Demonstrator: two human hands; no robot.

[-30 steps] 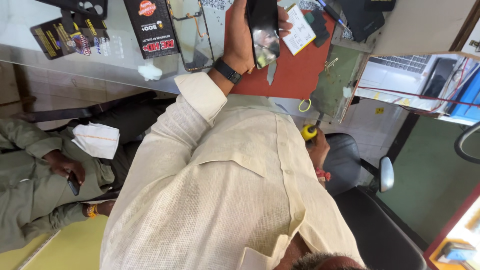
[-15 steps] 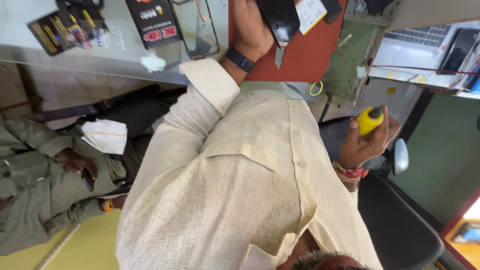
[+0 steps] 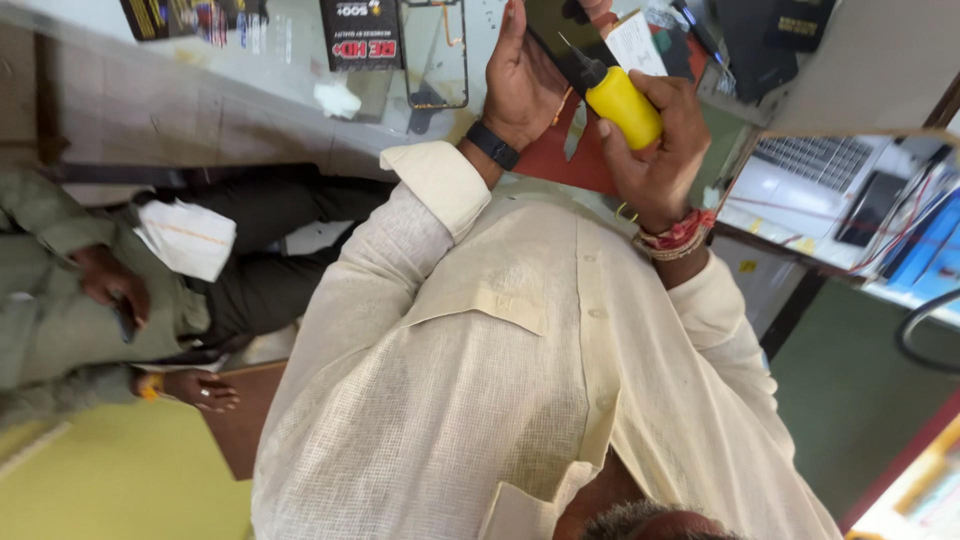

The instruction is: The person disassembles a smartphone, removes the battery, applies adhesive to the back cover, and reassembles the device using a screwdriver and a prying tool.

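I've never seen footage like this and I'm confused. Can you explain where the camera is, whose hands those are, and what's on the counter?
There is no machine here: a person works with bare hands. The one camera sits on that person's head and looks steeply down, so you see their cream woven shirt and both hands reaching towards the counter at the top. The left hand, with a black wristband, holds a dark flat phone. The right hand grips a yellow-handled screwdriver, its tip at the phone. On the pale counter lie a black packet, a clear phone-shaped frame, a crumpled white tissue and a reddish-brown mat. At the left sits another person in olive clothes.
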